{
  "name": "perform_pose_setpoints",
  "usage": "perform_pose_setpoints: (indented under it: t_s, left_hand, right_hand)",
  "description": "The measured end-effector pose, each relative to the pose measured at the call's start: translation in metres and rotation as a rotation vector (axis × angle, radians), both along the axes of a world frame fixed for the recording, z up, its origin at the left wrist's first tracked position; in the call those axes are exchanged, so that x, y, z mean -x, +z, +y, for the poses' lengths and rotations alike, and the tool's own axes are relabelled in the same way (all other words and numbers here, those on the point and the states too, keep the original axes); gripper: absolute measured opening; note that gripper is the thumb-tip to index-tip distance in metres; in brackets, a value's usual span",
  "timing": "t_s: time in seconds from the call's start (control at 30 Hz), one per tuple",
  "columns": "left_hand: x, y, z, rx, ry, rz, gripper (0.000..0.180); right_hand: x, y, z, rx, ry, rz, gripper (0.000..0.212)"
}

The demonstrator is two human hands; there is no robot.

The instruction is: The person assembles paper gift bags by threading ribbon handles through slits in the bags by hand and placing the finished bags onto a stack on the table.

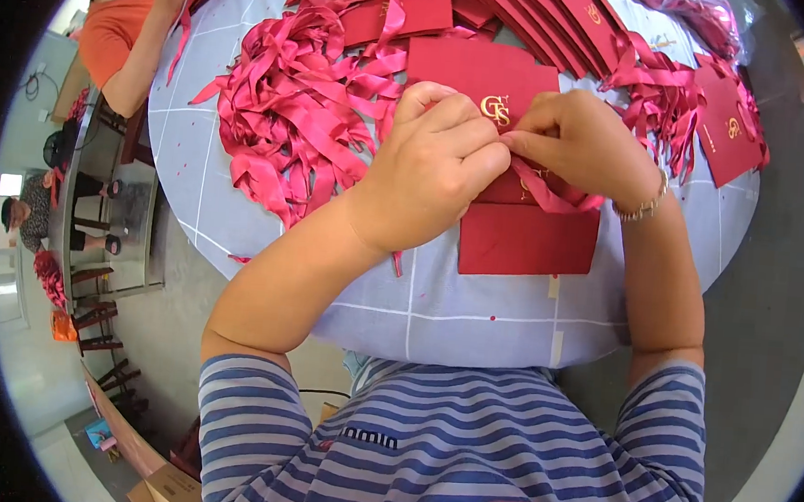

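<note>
Both of my hands are closed over a stack of red card envelopes with gold lettering, and their fingertips meet near its middle. My left hand (441, 165) is curled, thumb toward the right hand, with its fingertips partly hidden. Thumb and forefinger of my right hand (582, 142) pinch the end of a pink-red ribbon (555, 198), which trails down to the right. Behind the hands lies a red envelope (434, 59). Nearer to me, another red envelope (528, 243) shows below the ribbon.
A big heap of pink-red ribbons (286, 112) lies left of my hands. Fanned red envelopes (567, 25) cover the far side. More ribbons (659, 106) and a ribboned envelope (729, 129) are at right. A co-worker's arm (141, 55) reaches in at the far left of the table (370, 309).
</note>
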State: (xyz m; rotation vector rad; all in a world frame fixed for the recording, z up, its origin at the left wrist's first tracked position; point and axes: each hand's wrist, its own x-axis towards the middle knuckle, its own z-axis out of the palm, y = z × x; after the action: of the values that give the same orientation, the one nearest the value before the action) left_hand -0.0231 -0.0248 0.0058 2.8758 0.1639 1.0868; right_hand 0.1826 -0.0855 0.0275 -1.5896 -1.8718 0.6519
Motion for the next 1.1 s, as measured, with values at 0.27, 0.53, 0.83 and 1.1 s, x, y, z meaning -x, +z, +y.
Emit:
perform_pose_setpoints:
  t_s: [0.27, 0.53, 0.83, 1.1]
  left_hand:
    - [-0.003, 0.000, 0.001, 0.201, 0.024, 0.098, 0.008]
    - [-0.003, 0.000, -0.006, 0.014, 0.020, 0.064, 0.007]
    - [-0.001, 0.002, -0.001, 0.420, -0.025, 0.164, 0.019]
    - [0.011, 0.004, 0.016, 0.502, 0.165, 0.210, 0.023]
  right_hand:
    - [0.007, -0.012, 0.004, 0.047, 0.001, -0.041, 0.015]
    - [0.005, 0.012, 0.001, 0.256, -0.022, -0.045, 0.026]
    - [0.000, -0.009, 0.011, -0.111, -0.309, -0.002, 0.024]
    - [-0.002, -0.001, -0.008, 0.052, -0.097, 0.214, 0.029]
